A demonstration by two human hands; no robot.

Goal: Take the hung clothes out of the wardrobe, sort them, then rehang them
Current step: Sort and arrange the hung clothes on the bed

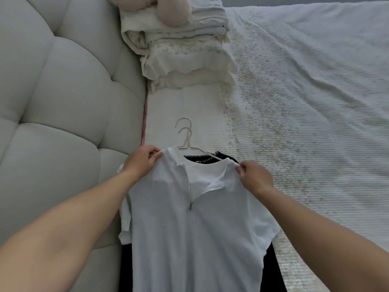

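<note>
A white short-sleeved top (pixel 189 239) with a half-open zip lies spread on the bed, on a pale wire hanger (pixel 185 138). My left hand (pixel 141 163) pinches its left shoulder seam. My right hand (pixel 252 175) pinches the right shoulder, where the hanger's arm pokes out. Under it lies a dark garment (pixel 200 159) with white stitching at the neck, its black cloth showing again at the lower right. A second hanger hook (pixel 183 122) shows just beyond the first.
The bed (pixel 305 102) has a white textured cover, rumpled at the right. A padded grey headboard (pixel 63 91) fills the left. A stack of folded pale blankets (pixel 181 53) with a plush toy (pixel 168 11) on top sits at the bed's head.
</note>
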